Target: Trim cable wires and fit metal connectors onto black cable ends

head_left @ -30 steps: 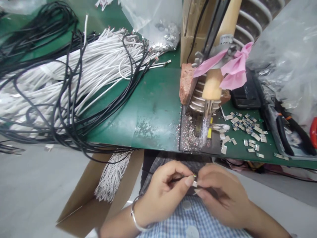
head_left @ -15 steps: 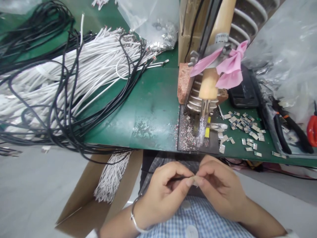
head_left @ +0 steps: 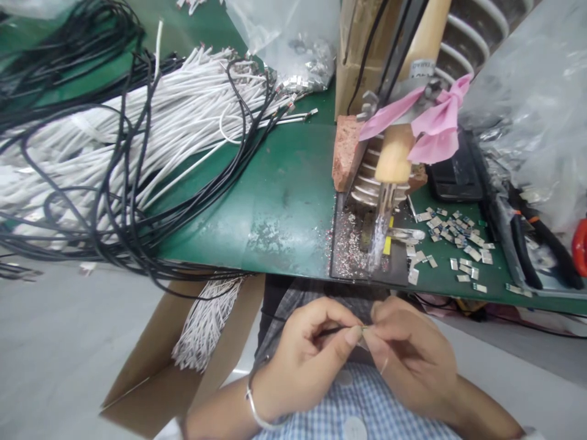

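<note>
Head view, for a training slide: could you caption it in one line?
Left hand and right hand pinch the end of a thin black wire near a green bench strewn with white cables.

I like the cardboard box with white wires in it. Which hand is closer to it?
Left. The left hand is just right of the cardboard box; the right hand is farther right, past the left one. Both pinch a thin black wire.

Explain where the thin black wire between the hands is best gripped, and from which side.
Grip the thin black wire close behind its tip, coming from the left along its length, as the left hand does with thumb and forefinger. It looks limp, so a hold near the tip should keep the end steady against the right hand.
</note>
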{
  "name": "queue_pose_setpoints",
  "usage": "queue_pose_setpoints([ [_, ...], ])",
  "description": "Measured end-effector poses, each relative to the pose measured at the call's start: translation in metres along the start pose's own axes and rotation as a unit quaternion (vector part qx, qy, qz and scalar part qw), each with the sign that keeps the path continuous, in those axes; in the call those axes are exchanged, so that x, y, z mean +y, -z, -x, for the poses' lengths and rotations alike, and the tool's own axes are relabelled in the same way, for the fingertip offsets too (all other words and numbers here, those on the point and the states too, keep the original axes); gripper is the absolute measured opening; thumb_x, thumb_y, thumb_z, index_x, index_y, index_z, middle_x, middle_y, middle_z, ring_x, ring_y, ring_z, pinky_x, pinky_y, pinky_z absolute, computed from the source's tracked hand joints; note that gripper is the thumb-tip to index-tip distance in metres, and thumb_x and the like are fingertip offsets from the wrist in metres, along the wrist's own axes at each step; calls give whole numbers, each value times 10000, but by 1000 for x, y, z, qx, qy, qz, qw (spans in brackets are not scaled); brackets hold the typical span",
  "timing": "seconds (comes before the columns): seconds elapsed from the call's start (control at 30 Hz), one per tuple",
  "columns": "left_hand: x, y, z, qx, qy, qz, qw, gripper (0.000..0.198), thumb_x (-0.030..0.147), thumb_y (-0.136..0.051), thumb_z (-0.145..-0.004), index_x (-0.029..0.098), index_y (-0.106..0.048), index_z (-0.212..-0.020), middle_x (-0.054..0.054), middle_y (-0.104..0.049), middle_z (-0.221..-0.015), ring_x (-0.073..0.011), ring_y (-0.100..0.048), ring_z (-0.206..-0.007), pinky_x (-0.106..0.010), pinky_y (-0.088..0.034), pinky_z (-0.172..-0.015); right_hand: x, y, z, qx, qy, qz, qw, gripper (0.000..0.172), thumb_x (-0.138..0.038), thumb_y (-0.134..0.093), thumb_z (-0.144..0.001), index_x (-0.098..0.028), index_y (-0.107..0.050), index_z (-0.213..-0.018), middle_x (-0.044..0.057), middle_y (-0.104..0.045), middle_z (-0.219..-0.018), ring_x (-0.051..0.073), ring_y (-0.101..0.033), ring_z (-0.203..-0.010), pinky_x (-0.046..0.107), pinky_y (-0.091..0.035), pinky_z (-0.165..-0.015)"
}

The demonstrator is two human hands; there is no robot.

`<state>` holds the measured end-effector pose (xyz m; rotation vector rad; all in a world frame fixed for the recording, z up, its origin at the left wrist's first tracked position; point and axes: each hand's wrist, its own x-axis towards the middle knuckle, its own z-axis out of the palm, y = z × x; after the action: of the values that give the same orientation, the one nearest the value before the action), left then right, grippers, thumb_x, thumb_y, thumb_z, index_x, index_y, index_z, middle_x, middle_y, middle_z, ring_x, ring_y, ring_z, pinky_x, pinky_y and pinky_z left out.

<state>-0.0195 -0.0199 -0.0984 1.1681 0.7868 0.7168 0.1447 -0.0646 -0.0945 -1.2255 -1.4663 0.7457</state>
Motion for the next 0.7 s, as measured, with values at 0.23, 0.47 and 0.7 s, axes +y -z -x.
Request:
queue_pose_setpoints([
  [0.23, 0, 0, -2, -2, 3, 10, 1000, 23, 169, -651, -895, 180, -663, -879, -12, -684, -786, -86, -632, -699, -141, -518, -657, 2, -1, 3, -1, -5, 1, 1000, 204, -19, -534, -798, -212, -572, -851, -32, -498, -689, 103, -496, -558, 233, -430, -497],
  [0.47, 0, -4, -2, 5, 7, 23, 1000, 39, 140, -642, -891, 171, -655, -871, -4, -680, -768, -72, -622, -671, -121, -508, -636, 3, -3, 4, 4, 3, 3, 1000, 210, -15, -517, -789, -217, -554, -834, -37, -478, -675, 102, -478, -546, 231, -417, -493],
  [0.7, 3, -2, -4, 13, 19, 34, 999, 59, 127, -644, -886, 173, -647, -850, 18, -660, -717, -55, -601, -623, -107, -499, -610, 10, 5, 10, 34, -34, -28, 998, 151, -134, -535, -875, -216, -603, -983, 14, -543, -738, 155, -553, -660, 262, -476, -531],
])
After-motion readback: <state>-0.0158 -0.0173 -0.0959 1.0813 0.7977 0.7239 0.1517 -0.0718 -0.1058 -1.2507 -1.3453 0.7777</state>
